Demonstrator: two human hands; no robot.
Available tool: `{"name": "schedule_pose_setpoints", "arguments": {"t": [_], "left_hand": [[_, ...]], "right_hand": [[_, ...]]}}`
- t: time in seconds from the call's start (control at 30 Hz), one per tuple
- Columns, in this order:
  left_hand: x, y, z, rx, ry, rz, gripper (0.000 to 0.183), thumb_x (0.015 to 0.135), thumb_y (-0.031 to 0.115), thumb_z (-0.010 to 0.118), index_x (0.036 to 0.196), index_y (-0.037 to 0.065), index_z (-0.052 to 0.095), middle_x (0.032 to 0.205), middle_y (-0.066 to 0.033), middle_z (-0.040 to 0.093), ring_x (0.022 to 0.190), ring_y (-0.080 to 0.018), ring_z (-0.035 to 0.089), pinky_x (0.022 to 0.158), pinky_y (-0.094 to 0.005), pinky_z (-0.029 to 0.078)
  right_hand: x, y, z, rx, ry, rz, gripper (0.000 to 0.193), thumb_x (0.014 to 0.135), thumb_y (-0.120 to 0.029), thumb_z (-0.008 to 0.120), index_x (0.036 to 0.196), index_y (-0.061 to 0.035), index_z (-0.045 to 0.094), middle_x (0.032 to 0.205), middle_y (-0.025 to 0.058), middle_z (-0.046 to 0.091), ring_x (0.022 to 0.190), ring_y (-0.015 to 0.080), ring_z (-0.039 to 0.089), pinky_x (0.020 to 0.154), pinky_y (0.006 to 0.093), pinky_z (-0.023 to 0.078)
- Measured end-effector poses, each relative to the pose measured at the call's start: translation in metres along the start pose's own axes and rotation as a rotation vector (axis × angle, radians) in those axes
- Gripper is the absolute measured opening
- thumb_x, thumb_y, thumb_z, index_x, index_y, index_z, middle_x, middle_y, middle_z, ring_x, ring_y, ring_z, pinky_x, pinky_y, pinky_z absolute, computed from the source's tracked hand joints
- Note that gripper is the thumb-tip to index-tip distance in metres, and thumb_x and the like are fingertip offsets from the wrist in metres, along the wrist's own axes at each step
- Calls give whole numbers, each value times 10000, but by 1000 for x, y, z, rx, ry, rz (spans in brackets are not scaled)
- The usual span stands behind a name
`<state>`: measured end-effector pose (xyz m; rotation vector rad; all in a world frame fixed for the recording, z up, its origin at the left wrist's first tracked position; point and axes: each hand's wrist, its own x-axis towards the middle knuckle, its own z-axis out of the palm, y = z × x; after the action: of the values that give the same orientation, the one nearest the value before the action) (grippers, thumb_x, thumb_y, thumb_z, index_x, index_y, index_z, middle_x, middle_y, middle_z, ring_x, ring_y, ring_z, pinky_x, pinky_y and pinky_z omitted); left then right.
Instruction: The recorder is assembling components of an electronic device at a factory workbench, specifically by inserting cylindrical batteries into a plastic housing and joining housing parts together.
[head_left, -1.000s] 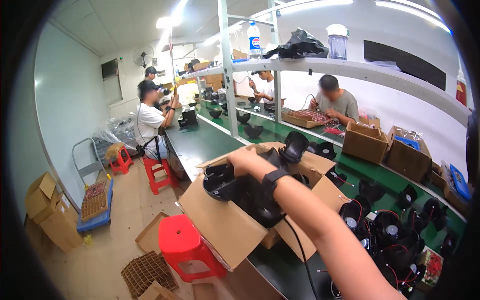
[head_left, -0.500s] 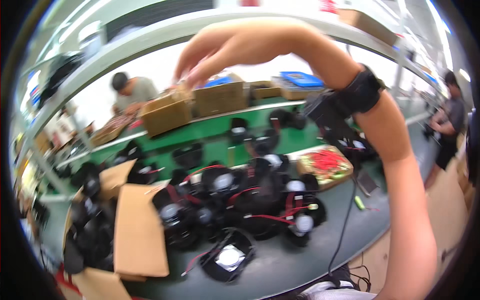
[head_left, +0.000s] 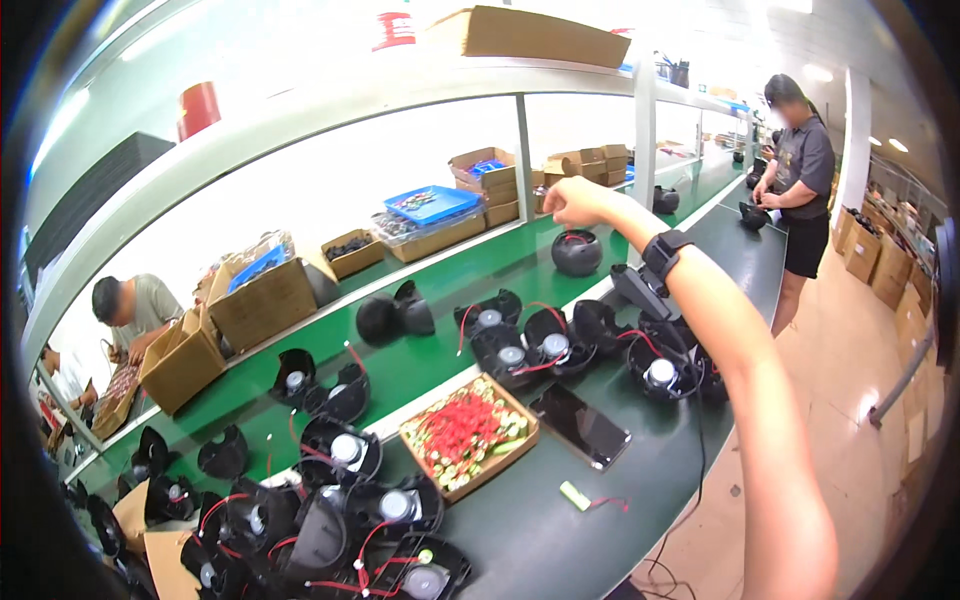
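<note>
Only one arm is in shot here. The right hand (head_left: 572,200) is stretched far out over the green conveyor table (head_left: 450,275), and it's small and side-on. The fingers look curled loosely with nothing in them, but I honestly can't tell for sure. The left hand isn't visible at all.

Right under that hand sits a round black speaker shell with a red wire on top (head_left: 577,252), close by but not touching it. A black wrist strap (head_left: 664,252) sits on the forearm.

Compared with half a second ago, the hand was up high and close to the camera; now it's reached far forward and low. The view has swung too, so the cardboard tray of red wired parts (head_left: 470,432) and the dark flat phone (head_left: 584,425) show clearly.
</note>
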<state>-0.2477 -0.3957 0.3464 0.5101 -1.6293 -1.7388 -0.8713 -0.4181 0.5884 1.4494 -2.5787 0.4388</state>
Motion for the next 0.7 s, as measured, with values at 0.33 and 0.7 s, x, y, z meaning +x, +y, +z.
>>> {"name": "schedule_pose_setpoints", "arguments": {"t": [0.33,0.7], "left_hand": [[0,4,-22,-556,292,-84,432,869,393,508,1079,16,515,1104,-179,510,1047,-277,472,963,-442,311],[-13,36,-16,-249,415,-59,415,861,391,527,999,0,547,1037,-176,549,974,-271,533,891,-394,414]], "right_hand": [[78,73,163,461,-359,327,331,826,-249,648,1038,6,657,974,130,694,798,249,693,676,351,557],[79,33,224,446,-81,422,347,762,-207,604,754,139,643,719,246,666,592,314,682,563,409,574]]}}
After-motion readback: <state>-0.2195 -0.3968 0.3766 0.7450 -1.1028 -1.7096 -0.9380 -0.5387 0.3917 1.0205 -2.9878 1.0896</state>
